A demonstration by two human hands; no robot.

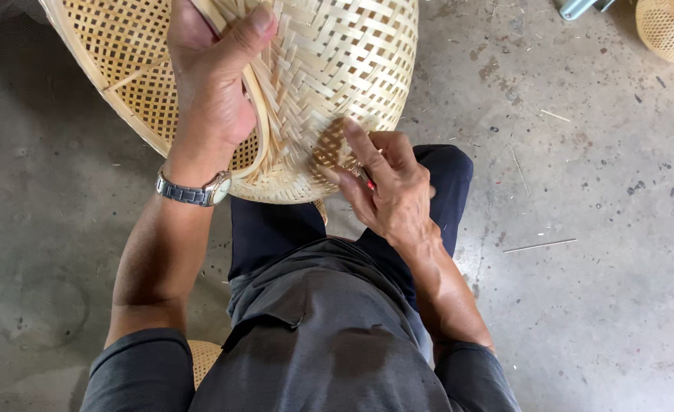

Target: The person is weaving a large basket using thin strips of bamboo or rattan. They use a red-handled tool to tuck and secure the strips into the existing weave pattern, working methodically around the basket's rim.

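Floor: A grey concrete floor (596,305), stained and scattered with thin bamboo slivers, runs under the whole scene.

Basket: A large woven bamboo basket (352,53) lies tipped on its side over the seated person's knees, its domed outer wall turned toward the camera and its open mouth facing up and to the left. It sits directly ahead of and above both hands; its upper part runs out of the top of the picture.

Basket contents: The part of the interior that shows holds nothing; only the open lattice of the inner wall (131,46) and a stiffening rib are visible.

Person: Dark trousers (276,229) and a grey shirt fill the lower centre; the knees prop the basket from below.

Left hand: The left hand (215,84) is clenched over the basket's rim (257,114), thumb pressed on the outside weave, fingers hidden inside. It is the hand that steadies the basket. A metal wristwatch (196,191) sits on that wrist.

Right hand: The right hand (390,187) rests at the lower curve of the outer wall, forefinger stretched up and left onto a darker, looser patch of weave (329,149). The other fingers curl around something small with a red tip (369,183); what it is cannot be told. This hand is the nearer to the patch.

Second basket: A smaller rounded woven basket (671,29) stands well apart at the top right corner, its contents not visible.

Loose sliver: One long bamboo sliver (539,246) lies on the floor to the right of the right forearm.
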